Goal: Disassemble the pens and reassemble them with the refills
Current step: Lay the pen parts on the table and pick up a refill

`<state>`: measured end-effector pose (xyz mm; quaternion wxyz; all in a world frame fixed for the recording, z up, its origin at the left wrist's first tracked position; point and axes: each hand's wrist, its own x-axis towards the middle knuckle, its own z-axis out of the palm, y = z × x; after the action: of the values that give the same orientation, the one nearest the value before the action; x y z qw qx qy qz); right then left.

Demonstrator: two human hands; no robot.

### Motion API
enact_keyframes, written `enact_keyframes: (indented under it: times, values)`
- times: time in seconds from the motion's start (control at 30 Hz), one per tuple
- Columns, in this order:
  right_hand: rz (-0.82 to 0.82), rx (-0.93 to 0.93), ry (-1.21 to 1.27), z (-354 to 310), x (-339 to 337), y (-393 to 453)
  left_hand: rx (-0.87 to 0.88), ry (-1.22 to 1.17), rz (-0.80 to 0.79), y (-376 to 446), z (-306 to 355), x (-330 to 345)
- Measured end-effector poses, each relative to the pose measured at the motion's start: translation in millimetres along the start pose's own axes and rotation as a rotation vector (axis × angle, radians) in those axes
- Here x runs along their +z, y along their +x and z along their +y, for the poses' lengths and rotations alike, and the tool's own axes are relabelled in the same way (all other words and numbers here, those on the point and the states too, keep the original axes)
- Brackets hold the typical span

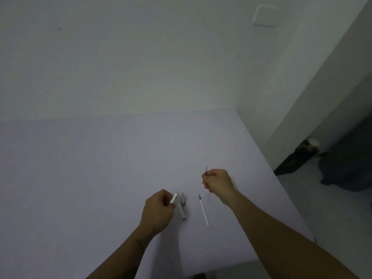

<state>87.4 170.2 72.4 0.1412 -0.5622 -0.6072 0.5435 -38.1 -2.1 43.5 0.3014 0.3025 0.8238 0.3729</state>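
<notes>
2 hands pinch parts: left hand (pixel 157 211) a pen barrel (pixel 173 197), right hand (pixel 218 181) a refill (pixel 206 169).

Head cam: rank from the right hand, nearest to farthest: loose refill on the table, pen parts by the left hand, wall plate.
1. Loose refill: on the table just below-left of the right hand.
2. Pen parts: further left, beside the left hand.
3. Wall plate: high on the back wall, by far the farthest.

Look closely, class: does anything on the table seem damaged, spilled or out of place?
Nothing stands out. A loose refill and pen parts lie on the table, as expected mid-disassembly. The left hand holds a barrel; the right hand holds another refill.
</notes>
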Motion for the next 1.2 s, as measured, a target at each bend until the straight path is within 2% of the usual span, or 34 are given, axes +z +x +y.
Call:
enact_keyframes:
  times: [0.1,0.27,0.77,1.0,1.2]
  values:
    - [0.006,-0.03,-0.421,30,-14,2,-0.01,-0.007,-0.018,-1,5,9]
    - [-0.042,-0.031,-0.665,64,-15,3,-0.029,0.023,-0.016,-5,2,16]
    - [-0.023,-0.201,-0.781,73,6,-4,-0.064,0.068,-0.008,-15,4,21]
    - [-0.106,-0.171,-0.971,76,29,-15,-0.062,0.056,0.0,-19,2,15]
    - [-0.111,-0.128,-0.983,72,36,-24,-0.069,0.047,0.012,-24,-9,3]
